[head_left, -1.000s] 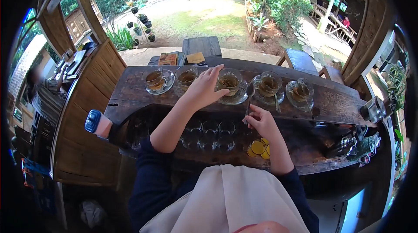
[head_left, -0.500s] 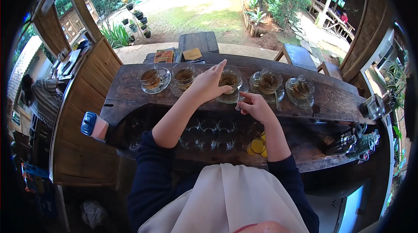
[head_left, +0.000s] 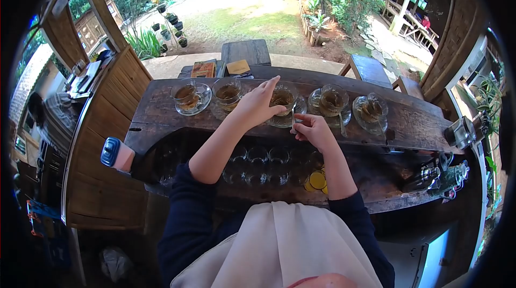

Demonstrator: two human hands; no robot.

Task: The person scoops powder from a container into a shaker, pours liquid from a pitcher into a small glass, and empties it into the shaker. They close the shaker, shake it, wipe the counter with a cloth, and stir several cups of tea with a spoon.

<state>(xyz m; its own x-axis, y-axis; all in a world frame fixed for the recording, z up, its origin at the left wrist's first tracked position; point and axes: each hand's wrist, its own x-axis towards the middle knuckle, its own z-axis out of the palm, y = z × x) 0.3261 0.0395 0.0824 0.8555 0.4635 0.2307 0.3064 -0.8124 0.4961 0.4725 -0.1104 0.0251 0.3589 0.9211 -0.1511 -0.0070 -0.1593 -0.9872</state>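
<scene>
My left hand (head_left: 259, 104) rests against the left side of the middle glass cup (head_left: 284, 97), fingers stretched out and thumb spread toward its front. Dark brown liquid shows inside that cup, which stands on a glass saucer. At the saucer's front right, my right hand (head_left: 312, 131) pinches the handle of a small metal spoon (head_left: 293, 120); the spoon's lower end is hard to make out. Two similar cups stand to the left, the nearer one (head_left: 227, 92) partly beside my left wrist. To the right are a cup (head_left: 331, 101) and another cup (head_left: 372, 108), each with a spoon on its saucer.
Several upturned clear glasses (head_left: 258, 156) and yellow glasses (head_left: 317, 180) stand on the lower shelf. A blue-lidded container (head_left: 110, 151) is at the counter's left end. Glass jars (head_left: 457, 175) stand at the right. Another person (head_left: 54, 118) is at the far left.
My right hand has shifted very slightly, with the spoon still pinched. My left hand stays in place by the middle cup. The person at the far left has moved a little.
</scene>
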